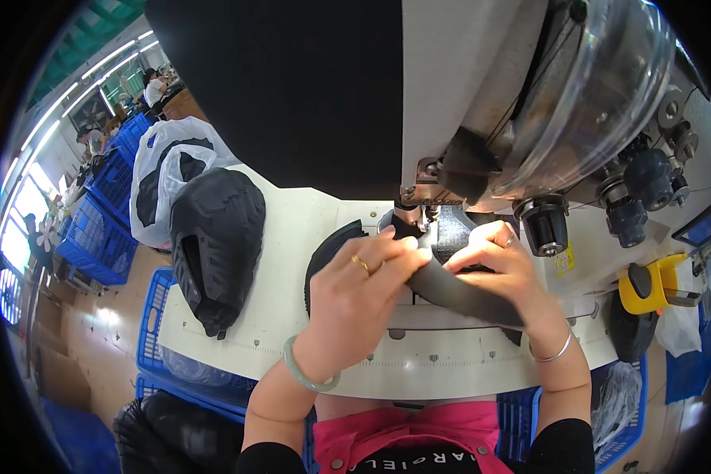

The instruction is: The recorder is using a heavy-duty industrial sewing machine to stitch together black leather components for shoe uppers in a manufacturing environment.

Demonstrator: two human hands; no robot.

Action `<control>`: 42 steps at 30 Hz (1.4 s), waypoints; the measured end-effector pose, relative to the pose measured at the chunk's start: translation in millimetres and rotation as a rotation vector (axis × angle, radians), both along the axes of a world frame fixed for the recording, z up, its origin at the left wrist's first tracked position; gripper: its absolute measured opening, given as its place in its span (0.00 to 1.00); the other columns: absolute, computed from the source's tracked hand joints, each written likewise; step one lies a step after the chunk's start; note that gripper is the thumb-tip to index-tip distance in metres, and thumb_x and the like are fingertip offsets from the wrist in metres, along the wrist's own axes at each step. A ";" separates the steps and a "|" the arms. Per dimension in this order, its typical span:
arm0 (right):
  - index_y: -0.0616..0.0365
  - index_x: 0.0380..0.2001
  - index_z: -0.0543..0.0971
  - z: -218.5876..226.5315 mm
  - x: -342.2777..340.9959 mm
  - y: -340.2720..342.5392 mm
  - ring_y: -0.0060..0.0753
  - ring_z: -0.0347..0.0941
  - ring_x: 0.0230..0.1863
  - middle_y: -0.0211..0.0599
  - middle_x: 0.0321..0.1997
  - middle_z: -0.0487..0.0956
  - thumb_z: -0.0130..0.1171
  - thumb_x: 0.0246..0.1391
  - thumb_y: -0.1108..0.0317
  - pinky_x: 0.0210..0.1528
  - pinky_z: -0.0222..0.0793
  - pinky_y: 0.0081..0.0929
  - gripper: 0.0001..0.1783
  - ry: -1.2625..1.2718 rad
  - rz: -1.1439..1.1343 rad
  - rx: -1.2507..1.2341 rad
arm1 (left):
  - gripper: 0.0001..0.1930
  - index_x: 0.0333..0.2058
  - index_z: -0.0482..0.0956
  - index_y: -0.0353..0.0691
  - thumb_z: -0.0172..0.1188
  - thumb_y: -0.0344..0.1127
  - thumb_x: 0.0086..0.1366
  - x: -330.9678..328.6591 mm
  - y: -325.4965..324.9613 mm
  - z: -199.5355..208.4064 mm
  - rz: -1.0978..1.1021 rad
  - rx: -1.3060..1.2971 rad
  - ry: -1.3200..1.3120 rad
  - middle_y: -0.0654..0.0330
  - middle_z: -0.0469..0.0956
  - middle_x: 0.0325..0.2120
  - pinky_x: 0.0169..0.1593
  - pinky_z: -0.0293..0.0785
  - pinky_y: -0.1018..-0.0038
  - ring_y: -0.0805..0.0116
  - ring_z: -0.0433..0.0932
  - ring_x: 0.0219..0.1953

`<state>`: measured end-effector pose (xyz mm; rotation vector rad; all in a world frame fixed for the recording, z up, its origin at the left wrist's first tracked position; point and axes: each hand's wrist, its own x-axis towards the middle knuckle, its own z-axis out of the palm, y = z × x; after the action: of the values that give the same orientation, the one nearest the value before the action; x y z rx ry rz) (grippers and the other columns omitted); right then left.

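Blue plastic crates (93,241) stand stacked at far left, with a co-worker in white (156,88) seated beyond. A white plastic bag (144,178) holding dark pieces slumps behind a pile of black shoe uppers (241,209), ridged and sharply tapered toward me, on the white table (213,340).

A black part with a serrated edge (333,246) shows beside my left hand (363,288), which covers some of it. The fingers of that hand are bent close together, pinching the upper end of a dark curved piece (466,296). Smooth and charcoal-grey, with a soft sheen, the piece bows across the worktop from the near side of the presser foot (430,215) to below my right wrist; whether it joins the serrated part I cannot tell.

The sewing machine (474,59) looms overhead, its black panel (284,87) blocking the table's far side. My right hand (502,268) is half curled over the piece, thumb side toward the needle area; its grip I cannot tell. Black tension dials (648,180) jut out at right, past a clear guard (608,95), above a yellow container (673,272).
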<state>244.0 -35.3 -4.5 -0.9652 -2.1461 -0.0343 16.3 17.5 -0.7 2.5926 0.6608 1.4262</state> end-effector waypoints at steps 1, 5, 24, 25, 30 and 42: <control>0.53 0.32 0.85 -4.0 0.4 2.0 0.37 0.71 0.45 0.25 0.40 0.82 0.67 0.28 0.72 0.51 0.62 0.39 0.19 -0.018 -0.014 0.054 | 0.18 0.42 0.84 0.42 0.63 0.25 0.49 -0.5 -0.8 -3.3 0.029 0.133 0.069 0.60 0.80 0.39 0.43 0.80 0.71 0.59 0.81 0.42; 0.54 0.30 0.85 -10.1 -2.4 3.5 0.37 0.69 0.41 0.29 0.38 0.83 0.71 0.35 0.62 0.47 0.65 0.33 0.15 -0.001 -0.043 0.130 | 0.17 0.41 0.84 0.41 0.61 0.27 0.49 -2.2 -0.6 -11.9 0.061 0.231 0.117 0.61 0.80 0.43 0.46 0.80 0.70 0.56 0.80 0.49; 0.52 0.27 0.86 -15.0 -7.0 15.4 0.33 0.72 0.38 0.30 0.34 0.80 0.70 0.38 0.62 0.43 0.66 0.29 0.10 0.166 -0.070 0.235 | 0.15 0.40 0.82 0.37 0.60 0.27 0.51 5.7 -1.1 1.3 0.094 0.267 0.191 0.57 0.80 0.41 0.51 0.80 0.64 0.53 0.80 0.50; 0.52 0.27 0.86 -15.1 -6.5 16.0 0.33 0.72 0.38 0.30 0.34 0.80 0.70 0.38 0.62 0.43 0.66 0.29 0.10 0.165 -0.069 0.235 | 0.15 0.40 0.82 0.37 0.60 0.27 0.51 6.3 0.5 1.6 0.087 0.257 0.184 0.57 0.79 0.41 0.52 0.79 0.63 0.53 0.79 0.50; 0.52 0.25 0.85 -12.8 -5.2 21.4 0.35 0.75 0.43 0.30 0.39 0.82 0.67 0.37 0.69 0.45 0.69 0.30 0.06 0.051 -0.091 0.376 | 0.16 0.41 0.82 0.37 0.60 0.27 0.51 5.0 5.2 9.2 0.070 0.260 0.214 0.57 0.78 0.41 0.48 0.79 0.66 0.55 0.80 0.46; 0.47 0.39 0.86 0.3 -14.3 2.3 0.39 0.71 0.45 0.27 0.42 0.77 0.63 0.27 0.73 0.50 0.66 0.40 0.26 -0.192 -0.216 0.316 | 0.10 0.37 0.84 0.38 0.66 0.25 0.55 -0.4 16.1 12.7 -0.008 -0.116 0.002 0.61 0.79 0.24 0.33 0.76 0.72 0.62 0.79 0.27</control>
<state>229.7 -33.0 -4.2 -1.0313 -2.1118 -0.5754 15.9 33.6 12.0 2.5053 0.7108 1.3415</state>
